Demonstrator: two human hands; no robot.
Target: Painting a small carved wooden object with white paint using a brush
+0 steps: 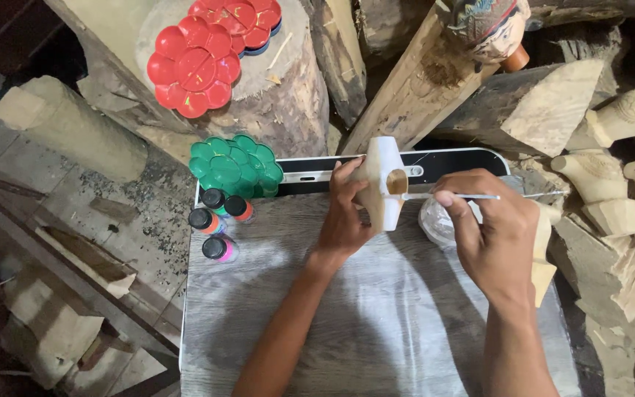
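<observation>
The carved figure [381, 184] in the left hand [343, 217] was pale bare wood, smooth and matt. The flower-shaped palettes, red [194, 68] upper left and green [234, 166] below it, were glossy plastic. The tabletop [376, 323] showed grey, matt wood grain; the surrounding logs [531, 110] were rough-hewn.

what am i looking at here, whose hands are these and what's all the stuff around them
This is a single picture from a camera worn on a person's head, looking down at their own two bare hands; no machine is involved. The left hand holds a pale carved wooden piece upright. The right hand holds a thin brush with its tip at a brownish patch on that piece. They work over a grey wood-grain board. At its left edge stand four small paint bottles with dark caps, beside a green flower-shaped palette. Red palettes lie on a log further back. Unpainted wooden carvings are piled on the right.
</observation>
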